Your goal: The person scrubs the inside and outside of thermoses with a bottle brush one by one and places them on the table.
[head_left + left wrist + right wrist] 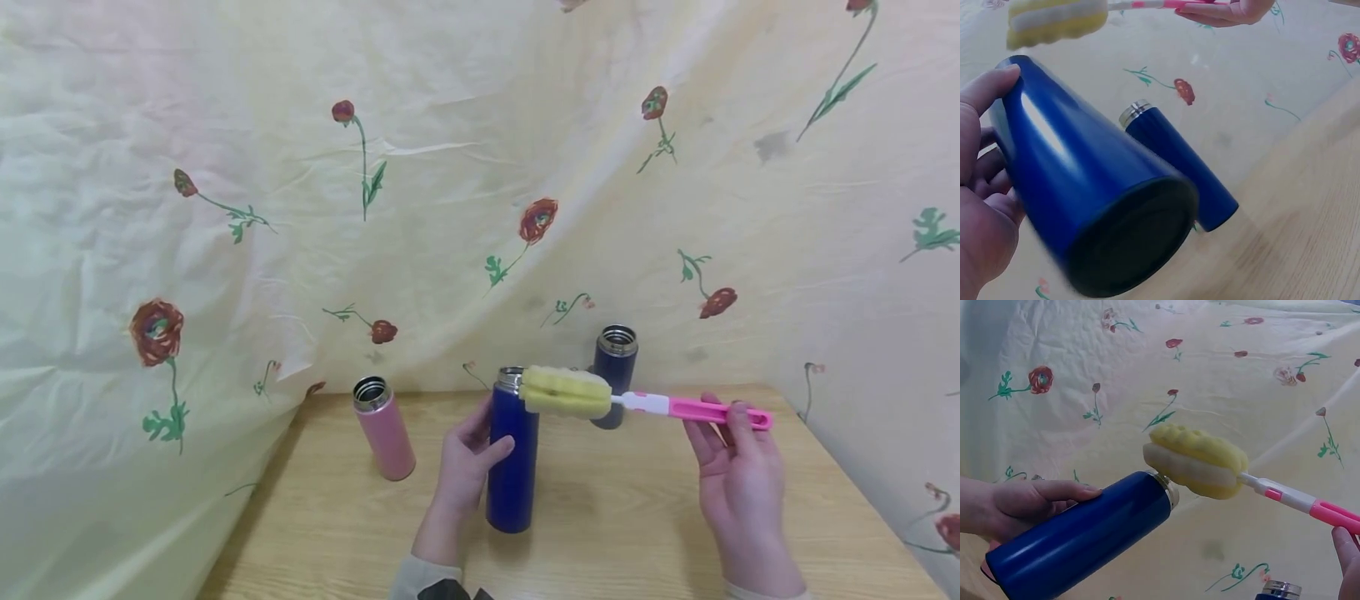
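Bottles (512,467): 3; brush (645,403), apparently sponge: 1.

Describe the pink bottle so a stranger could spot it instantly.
On the wooden table, look left of the left hand. There stands the pink bottle, open-topped. Its colour sets it apart from the blue bottle in that hand and the darker bottle farther right.

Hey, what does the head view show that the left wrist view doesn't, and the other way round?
Only the head view shows the pink bottle and the silver neck of the tall blue bottle.

Only the left wrist view shows that bottle's dark underside.

Both show the tall blue bottle, the yellow-and-white sponge brush, the navy bottle, the wooden table and the flowered cloth.
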A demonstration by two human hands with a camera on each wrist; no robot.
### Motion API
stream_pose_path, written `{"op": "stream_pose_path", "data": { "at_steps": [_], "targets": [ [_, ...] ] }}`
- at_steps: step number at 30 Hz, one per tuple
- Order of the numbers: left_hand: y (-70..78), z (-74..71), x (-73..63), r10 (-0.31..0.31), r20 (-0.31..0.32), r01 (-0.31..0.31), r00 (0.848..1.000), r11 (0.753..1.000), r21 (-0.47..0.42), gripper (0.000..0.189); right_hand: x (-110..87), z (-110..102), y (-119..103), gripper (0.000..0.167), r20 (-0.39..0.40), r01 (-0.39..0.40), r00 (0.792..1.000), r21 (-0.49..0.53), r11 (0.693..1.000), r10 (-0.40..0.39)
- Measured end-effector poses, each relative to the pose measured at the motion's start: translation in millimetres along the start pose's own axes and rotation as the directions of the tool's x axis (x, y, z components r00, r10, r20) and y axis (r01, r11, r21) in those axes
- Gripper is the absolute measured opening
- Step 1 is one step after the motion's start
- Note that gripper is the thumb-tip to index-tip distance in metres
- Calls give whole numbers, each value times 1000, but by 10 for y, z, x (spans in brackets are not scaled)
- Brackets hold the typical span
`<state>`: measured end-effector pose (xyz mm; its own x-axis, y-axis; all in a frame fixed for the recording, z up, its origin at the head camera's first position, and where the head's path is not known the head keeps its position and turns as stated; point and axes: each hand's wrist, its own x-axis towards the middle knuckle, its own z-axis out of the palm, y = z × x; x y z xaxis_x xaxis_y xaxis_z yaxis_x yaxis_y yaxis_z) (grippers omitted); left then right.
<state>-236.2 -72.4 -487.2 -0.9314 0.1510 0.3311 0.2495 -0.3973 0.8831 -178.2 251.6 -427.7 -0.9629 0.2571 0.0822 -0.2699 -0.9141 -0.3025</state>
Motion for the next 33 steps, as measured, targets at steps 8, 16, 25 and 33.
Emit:
{"op": "stream_pose_path", "data": {
  "at_steps": [8, 16, 25, 33],
  "targets": [
    [3, 35, -17, 44, 81, -41, 996, 998, -41, 77, 5, 25, 39, 20, -61, 70, 995, -114, 991, -77],
    [-6, 59, -20, 18, 77, -17, 997, 1000, -13, 76, 11, 28, 93, 22, -64, 104, 991, -158, 982, -116],
    [-10, 47, -61, 6, 39, -6, 999, 1000, 11, 74, 12, -25, 81, 17, -98, 41, 994, -99, 994, -50],
    [-15, 49, -41, -16, 26, 16, 1000, 1000, 7, 72, 29, -27, 70, 13, -68, 41, 997, -80, 996, -47]
  ]
}}
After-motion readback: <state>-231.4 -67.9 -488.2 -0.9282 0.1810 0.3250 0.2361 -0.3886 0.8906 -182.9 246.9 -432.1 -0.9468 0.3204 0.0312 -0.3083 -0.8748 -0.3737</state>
